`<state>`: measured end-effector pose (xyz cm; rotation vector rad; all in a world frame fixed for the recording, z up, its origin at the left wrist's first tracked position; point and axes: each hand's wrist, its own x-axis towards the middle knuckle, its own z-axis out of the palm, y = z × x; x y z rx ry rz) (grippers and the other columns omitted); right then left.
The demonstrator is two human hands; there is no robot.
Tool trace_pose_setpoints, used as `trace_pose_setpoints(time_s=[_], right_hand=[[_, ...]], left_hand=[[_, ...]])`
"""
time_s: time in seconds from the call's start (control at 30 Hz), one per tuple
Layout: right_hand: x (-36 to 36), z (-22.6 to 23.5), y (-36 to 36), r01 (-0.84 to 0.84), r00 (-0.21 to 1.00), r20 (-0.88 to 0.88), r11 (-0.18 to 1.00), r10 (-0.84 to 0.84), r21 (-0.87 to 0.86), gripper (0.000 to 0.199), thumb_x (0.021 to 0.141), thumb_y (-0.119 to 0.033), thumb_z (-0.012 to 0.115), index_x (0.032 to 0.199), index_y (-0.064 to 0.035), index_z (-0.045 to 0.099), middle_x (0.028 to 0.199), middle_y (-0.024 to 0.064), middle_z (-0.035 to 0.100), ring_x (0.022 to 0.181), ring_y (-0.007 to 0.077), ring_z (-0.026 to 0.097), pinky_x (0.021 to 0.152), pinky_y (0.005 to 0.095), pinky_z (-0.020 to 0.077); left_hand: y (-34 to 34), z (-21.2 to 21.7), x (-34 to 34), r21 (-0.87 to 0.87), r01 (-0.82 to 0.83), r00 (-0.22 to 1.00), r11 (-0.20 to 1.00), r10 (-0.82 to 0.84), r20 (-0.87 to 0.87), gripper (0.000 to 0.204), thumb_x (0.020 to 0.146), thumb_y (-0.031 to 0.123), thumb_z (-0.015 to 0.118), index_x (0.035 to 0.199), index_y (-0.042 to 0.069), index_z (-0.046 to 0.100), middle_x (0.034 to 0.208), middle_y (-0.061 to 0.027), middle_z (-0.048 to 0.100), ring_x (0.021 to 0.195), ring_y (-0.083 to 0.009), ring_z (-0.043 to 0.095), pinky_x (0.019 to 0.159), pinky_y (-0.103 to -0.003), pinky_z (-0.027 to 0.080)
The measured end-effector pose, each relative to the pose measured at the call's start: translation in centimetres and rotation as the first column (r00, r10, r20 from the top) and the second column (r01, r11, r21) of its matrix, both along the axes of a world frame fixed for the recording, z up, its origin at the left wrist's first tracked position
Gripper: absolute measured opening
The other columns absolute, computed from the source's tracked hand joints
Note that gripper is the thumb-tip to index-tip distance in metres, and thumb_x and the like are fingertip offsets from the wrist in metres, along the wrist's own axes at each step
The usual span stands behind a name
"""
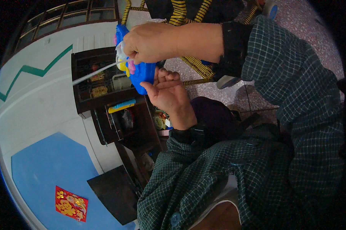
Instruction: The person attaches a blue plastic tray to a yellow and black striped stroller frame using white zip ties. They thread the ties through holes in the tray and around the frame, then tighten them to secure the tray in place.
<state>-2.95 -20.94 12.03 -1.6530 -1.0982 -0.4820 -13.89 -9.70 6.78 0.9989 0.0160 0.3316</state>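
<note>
The work in hand looks like decorating or adjusting a blue craft piece (145, 73) that bears a pink flower (132, 68), with a thin white strand (98, 72) being handled at its decorated side; this is a judgement, as the right hand covers much of that spot. The piece is in the air between the two hands, in front of a dark wood cabinet (80, 97). The next move seems to call for a steady prop from below and a light, exact touch where the strand meets the piece, since a hard pull could drag on the decoration. The right hand (150, 43) comes in from the right, its forearm nearly level across the view, elbow raised and bent; the fingers are curled tight in a pinch, apparently on the strand's near end, though the thumb is hidden. The left hand (169, 94) reaches up from below with its palm bare and turned to the viewer, thumb apart from half-curled fingers. Its thumb overlaps the lower edge of the piece, and the fingers lie just beside it; how firmly they bear on it I cannot tell.
</note>
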Motion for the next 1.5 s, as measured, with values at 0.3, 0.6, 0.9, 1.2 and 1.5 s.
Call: trace_pose_setpoints(time_s=[0.3,0.6,0.9,1.2,1.5], right_hand=[[0.0,0.5,0.2,-0.017,0.997,-0.082,0.995,0.01,-0.094,0.016,0.067,-0.021,0.058,0.066,-0.0056,0.061,0.064,0.0113,0.058,0.058,0.0297,0.056,0.053,0.0385,0.0435],[-0.2,3.0,-0.5,-0.005,1.0,-0.02,0.957,-0.001,-0.291,0.018,0.067,-0.021,0.058,0.073,-0.0036,0.061,0.066,0.0138,0.06,0.063,0.0298,0.059,0.055,0.0388,0.0464],[-0.5,3.5,-0.5,0.043,0.998,0.06,0.983,-0.033,-0.179,0.019,0.073,-0.019,0.056,0.077,-0.0021,0.061,0.071,0.015,0.061,0.067,0.0303,0.06,0.059,0.0384,0.0477],[0.1,4.0,-0.2,0.015,0.997,0.072,0.985,-0.002,-0.17,0.017,0.074,-0.017,0.056,0.076,-0.0008,0.06,0.07,0.0166,0.06,0.067,0.0312,0.06,0.06,0.0402,0.0471],[0.1,3.3,-0.2,0.033,0.996,0.087,0.993,-0.023,-0.114,0.013,0.067,-0.012,0.055,0.073,-0.0012,0.059,0.069,0.0161,0.06,0.066,0.031,0.06,0.057,0.0393,0.047]], left_hand=[[-0.8,0.4,-0.2,0.001,-0.092,0.995,0.996,0.092,-0.03,0.056,0.086,0.053,0.037,0.1,0.0,0.051,0.085,-0.0105,0.06,0.071,-0.0209,0.055,0.063,-0.031,0.043],[0.0,0.0,-0.1,0.056,-0.031,0.999,0.998,0.033,-0.029,0.057,0.085,0.054,0.036,0.106,0.002,0.048,0.096,-0.0087,0.057,0.079,-0.0207,0.053,0.067,-0.032,0.043],[-0.7,0.4,-0.2,0.004,-0.068,0.997,0.998,0.068,-0.026,0.06,0.084,0.055,0.039,0.103,-0.002,0.049,0.089,-0.0114,0.061,0.072,-0.0211,0.057,0.065,-0.03,0.043],[0.5,0.2,-0.3,-0.06,0.085,0.996,0.995,-0.085,-0.008,0.052,0.086,0.049,0.039,0.108,0.003,0.049,0.098,-0.0097,0.06,0.079,-0.0221,0.059,0.066,-0.034,0.047],[-0.5,0.6,-0.4,-0.03,0.003,1.0,1.0,-0.004,-0.012,0.06,0.083,0.054,0.042,0.102,-0.002,0.05,0.09,-0.012,0.061,0.071,-0.0213,0.056,0.066,-0.031,0.043]])
